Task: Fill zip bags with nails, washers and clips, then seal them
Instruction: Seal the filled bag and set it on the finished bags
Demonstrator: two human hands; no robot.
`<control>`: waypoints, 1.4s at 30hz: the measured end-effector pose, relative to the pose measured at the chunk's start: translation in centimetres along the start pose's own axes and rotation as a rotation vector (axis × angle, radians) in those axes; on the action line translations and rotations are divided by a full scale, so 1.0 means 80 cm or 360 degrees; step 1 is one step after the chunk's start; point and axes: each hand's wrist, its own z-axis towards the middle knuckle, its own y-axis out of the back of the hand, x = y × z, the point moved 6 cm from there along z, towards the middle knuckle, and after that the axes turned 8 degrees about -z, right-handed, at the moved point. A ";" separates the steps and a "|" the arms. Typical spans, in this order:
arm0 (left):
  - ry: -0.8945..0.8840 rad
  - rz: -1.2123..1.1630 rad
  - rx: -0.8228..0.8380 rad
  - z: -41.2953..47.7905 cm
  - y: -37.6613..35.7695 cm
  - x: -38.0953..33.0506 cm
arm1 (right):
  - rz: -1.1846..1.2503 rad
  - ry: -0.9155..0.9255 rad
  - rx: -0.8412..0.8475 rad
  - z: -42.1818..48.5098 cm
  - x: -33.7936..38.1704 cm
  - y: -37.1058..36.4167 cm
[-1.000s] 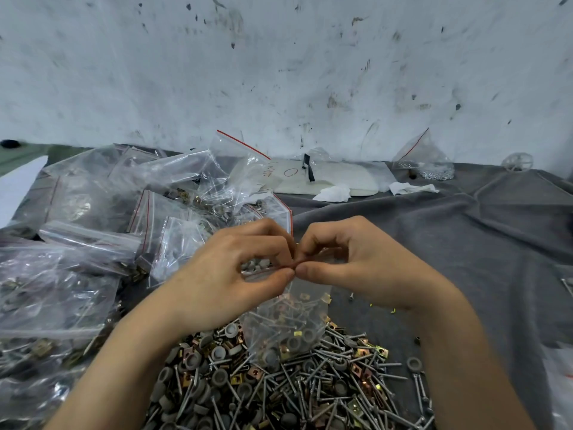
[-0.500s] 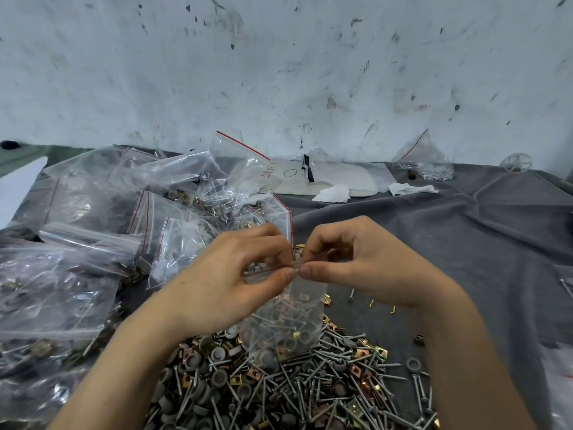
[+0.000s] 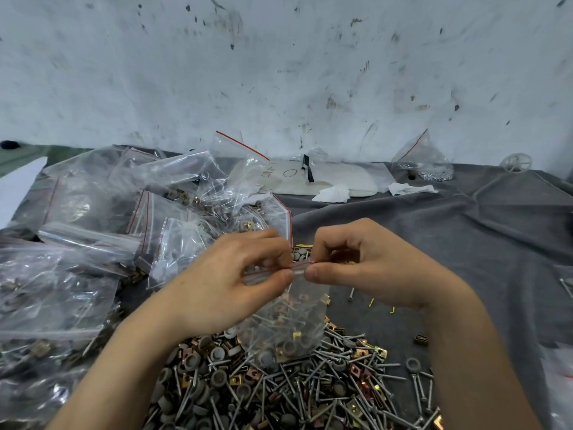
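two hands on it: left hand [image 3: 226, 283] and right hand [image 3: 372, 268] each pinch the zip bag [image 3: 288, 330] by its red-lined strip, thumb against curled forefinger. it hangs touching the loose pile of nails, washers and clips [image 3: 279, 395]. thin, slippery film, likely bottom-heavy; nail points could pierce it, so grip the strip. filled bags [image 3: 93, 243] crowd the left.

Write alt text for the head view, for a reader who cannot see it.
The left hand and right hand pinch the red-lined zip strip of a clear plastic bag of nails, washers and clips above a loose hardware pile on grey cloth.
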 end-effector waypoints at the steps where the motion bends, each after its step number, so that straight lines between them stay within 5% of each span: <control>1: -0.0008 0.0006 -0.0009 0.000 0.002 0.000 | 0.0027 -0.0005 -0.0010 0.000 0.000 0.000; 10: 0.0046 -0.0149 0.0040 -0.001 -0.004 0.001 | 0.0124 -0.0013 0.0067 -0.004 -0.008 0.002; 20: 0.0094 -0.0843 0.0082 -0.009 0.004 0.001 | 0.0329 0.0042 -0.0082 -0.027 -0.016 0.035; 29: 0.0276 -0.1443 -0.0932 -0.018 0.061 0.036 | 0.0405 -0.0382 -0.0921 -0.061 -0.047 0.086; 34: 0.0297 -0.0980 -0.0901 -0.024 0.064 0.051 | -0.0494 -0.0873 -0.0796 -0.107 -0.092 0.106; 37: 0.0309 -0.0796 -0.0835 -0.019 0.058 0.051 | -0.0934 -0.1469 -0.0536 -0.162 -0.145 0.125; 40: 0.0313 -0.0803 -0.0788 -0.009 0.050 0.047 | -0.1128 -0.1918 -0.0091 -0.227 -0.180 0.118; 42: 0.0333 -0.0823 -0.0764 -0.006 0.047 0.048 | -0.1010 -0.2023 -0.0031 -0.258 -0.194 0.106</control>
